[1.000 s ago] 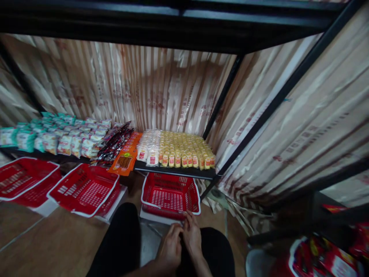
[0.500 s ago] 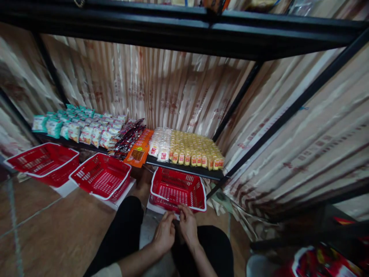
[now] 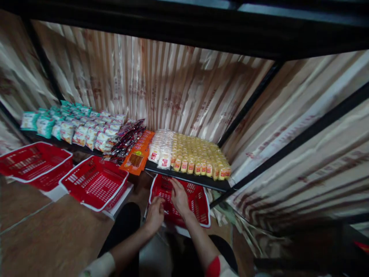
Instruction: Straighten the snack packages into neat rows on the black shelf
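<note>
My left hand (image 3: 155,212) is at the near left corner of a red plastic basket (image 3: 203,209) with a white rim. Its fingers are curled, and I cannot make out what, if anything, is in them. Over the same basket reaches my right hand (image 3: 179,195), fingers stretched toward the shelf edge with nothing visible in them. Just beyond the fingertips, small yellow wrapped snacks (image 3: 198,156) stand in tight rows on the low black shelf (image 3: 190,177). White wrapped snacks (image 3: 163,148) stand to their left, followed by a flat orange snack packet (image 3: 137,156).
Dark red shiny packets (image 3: 127,140), white bags (image 3: 83,132) and teal bags (image 3: 44,124) fill the shelf's left part. Two more red baskets, one in the middle (image 3: 99,184) and one at far left (image 3: 34,161), sit below. A black post (image 3: 288,154) slants at right; striped cloth hangs behind.
My hands have moved forward and apart from near the basket's front rim. The right one now reaches over the basket with its fingers extended. The view has tilted and come closer.
</note>
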`<act>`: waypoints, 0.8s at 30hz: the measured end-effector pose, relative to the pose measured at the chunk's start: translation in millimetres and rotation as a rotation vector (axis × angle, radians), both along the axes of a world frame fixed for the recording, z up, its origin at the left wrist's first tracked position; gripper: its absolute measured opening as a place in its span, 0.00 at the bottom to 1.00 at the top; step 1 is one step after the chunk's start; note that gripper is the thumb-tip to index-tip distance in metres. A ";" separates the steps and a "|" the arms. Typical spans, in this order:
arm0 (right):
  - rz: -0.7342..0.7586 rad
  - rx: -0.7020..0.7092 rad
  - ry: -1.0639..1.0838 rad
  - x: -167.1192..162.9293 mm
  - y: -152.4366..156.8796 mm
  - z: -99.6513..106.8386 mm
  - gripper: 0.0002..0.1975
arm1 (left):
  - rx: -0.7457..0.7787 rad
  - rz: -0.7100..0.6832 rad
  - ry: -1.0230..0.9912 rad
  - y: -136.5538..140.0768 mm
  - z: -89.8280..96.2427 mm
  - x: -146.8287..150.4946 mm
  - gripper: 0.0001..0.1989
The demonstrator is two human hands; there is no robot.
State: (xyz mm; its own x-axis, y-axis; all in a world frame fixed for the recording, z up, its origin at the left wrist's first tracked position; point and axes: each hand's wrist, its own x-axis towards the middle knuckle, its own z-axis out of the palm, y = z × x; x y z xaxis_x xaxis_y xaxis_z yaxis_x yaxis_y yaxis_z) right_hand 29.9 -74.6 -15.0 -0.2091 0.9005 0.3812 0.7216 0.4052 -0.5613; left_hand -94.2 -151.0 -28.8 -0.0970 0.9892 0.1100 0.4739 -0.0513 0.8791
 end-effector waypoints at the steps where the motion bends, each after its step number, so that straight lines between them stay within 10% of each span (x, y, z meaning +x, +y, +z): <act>1: 0.010 -0.016 -0.023 -6.1 9.3 3.3 0.27 | 0.007 0.008 0.000 10.7 3.8 -2.3 0.18; 14: -0.020 -0.035 -0.200 -49.2 88.0 -13.8 0.30 | -0.031 0.078 0.029 122.8 22.5 -29.9 0.21; 24: -0.003 0.031 -0.218 -45.6 90.3 -28.6 0.25 | -0.032 0.004 0.109 144.5 29.0 -34.4 0.22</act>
